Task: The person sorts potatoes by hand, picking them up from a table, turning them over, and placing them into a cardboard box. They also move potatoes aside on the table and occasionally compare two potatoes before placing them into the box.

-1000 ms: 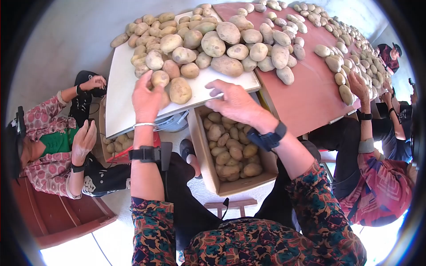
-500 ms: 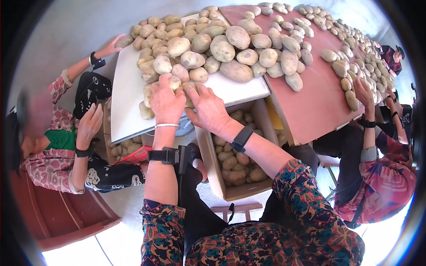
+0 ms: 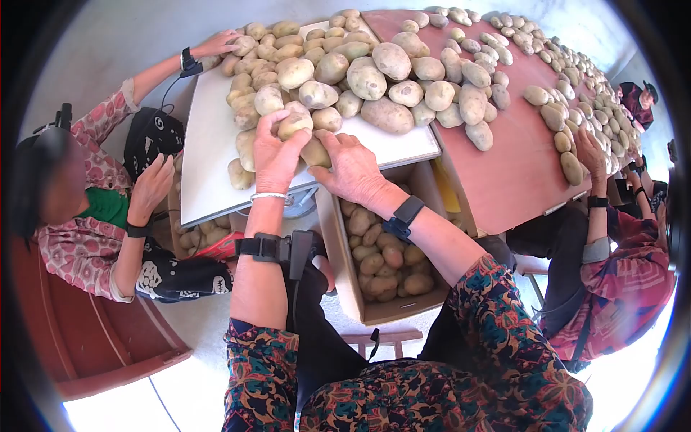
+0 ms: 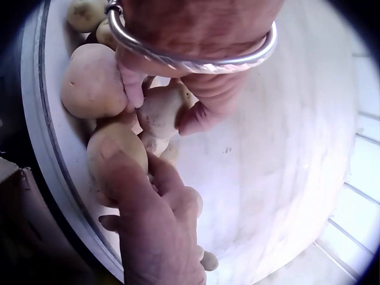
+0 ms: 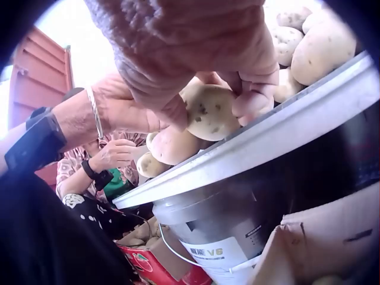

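My left hand (image 3: 277,162), with a silver bracelet at its wrist, grips a pale round potato (image 3: 295,121) between thumb and fingers. Right beside it, my right hand (image 3: 353,169) pinches a longer potato (image 3: 315,153) at the near side of the white board (image 3: 209,176). In the right wrist view, dark spots mark the potato (image 5: 211,111) between my right thumb and fingers. The left wrist view has both hands close together over a few potatoes. More potatoes (image 3: 240,175) lie to the left of my left hand.
A big potato heap (image 3: 366,78) covers the board's far side and spills onto a reddish board (image 3: 489,176). Below the edge stand a cardboard box (image 3: 403,311) of potatoes and a bucket (image 5: 208,225). People sit left and right; the left person's hand (image 3: 219,43) touches the heap.
My right hand has come from above the box to the potatoes beside my left hand. Both hands now hold potatoes. The person on the left has reached an arm out to the heap.
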A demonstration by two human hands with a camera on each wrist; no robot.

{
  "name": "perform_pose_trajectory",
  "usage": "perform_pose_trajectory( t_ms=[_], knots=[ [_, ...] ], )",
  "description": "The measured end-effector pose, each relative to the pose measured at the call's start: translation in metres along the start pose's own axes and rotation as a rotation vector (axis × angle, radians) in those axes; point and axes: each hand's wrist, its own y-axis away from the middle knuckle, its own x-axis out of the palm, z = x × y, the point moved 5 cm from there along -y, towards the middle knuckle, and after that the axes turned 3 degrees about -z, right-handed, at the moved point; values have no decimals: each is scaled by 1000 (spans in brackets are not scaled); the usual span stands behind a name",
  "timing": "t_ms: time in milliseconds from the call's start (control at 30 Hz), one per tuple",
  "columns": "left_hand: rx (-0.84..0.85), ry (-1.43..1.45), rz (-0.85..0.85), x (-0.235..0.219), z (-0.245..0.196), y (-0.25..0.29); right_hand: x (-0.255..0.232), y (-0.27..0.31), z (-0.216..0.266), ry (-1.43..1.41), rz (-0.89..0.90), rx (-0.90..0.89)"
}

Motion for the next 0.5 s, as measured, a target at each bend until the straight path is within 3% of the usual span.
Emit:
perform_pose_trajectory(
  t_ms=[133, 200, 233, 300, 333, 500],
  knots=[
    [-110, 210, -85, -17, 4, -2, 0, -2, -17, -118, 41, 163],
    [-125, 230, -98, -20, 4, -3, -10, 1, -32, -409, 16, 392],
    [-141, 248, -109, -21, 5, -2, -18, 2, -34, -405, 16, 393],
    [-132, 201, -95, -21, 9, -5, -21, 15, -48, -941, 45, 745],
    [-118, 149, -85, -21, 12, -7, -24, 21, -54, -1060, 74, 822],
    [-108, 352, -101, -27, 19, -9, -32, 37, -68, -1335, 89, 865]
  ],
)
